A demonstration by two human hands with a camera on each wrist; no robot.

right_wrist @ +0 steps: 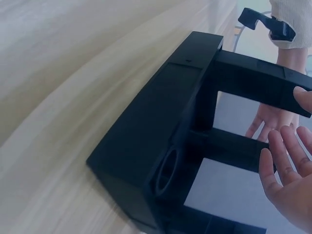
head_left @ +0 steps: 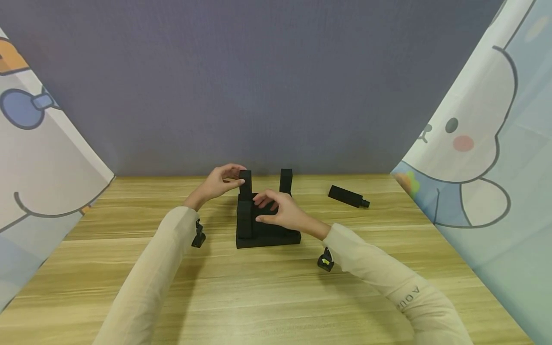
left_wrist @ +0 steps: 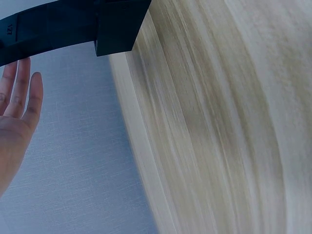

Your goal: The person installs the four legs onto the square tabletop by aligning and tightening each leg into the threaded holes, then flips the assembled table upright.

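A black square frame (head_left: 267, 241) sits on the table with three upright legs, and a round hole (right_wrist: 168, 170) shows at its near right corner. My left hand (head_left: 222, 181) is at the back left leg (head_left: 246, 184), thumb and fingertips by its upper part; in the left wrist view its fingers (left_wrist: 22, 92) are nearly straight, the thumb hidden. My right hand (head_left: 284, 211) hovers beside the front left leg (head_left: 244, 215), fingers spread and gently bent; in the right wrist view its thumb overlaps that leg's end, contact unclear. The back right leg (head_left: 286, 181) stands untouched.
A loose black leg (head_left: 347, 196) with a narrow peg end lies to the right on the wooden table (head_left: 241, 297). A grey panel (head_left: 258, 86) rises behind, with cartoon-printed cloth (head_left: 465, 120) on both sides. Small black camera mounts (head_left: 326, 261) hang at both wrists.
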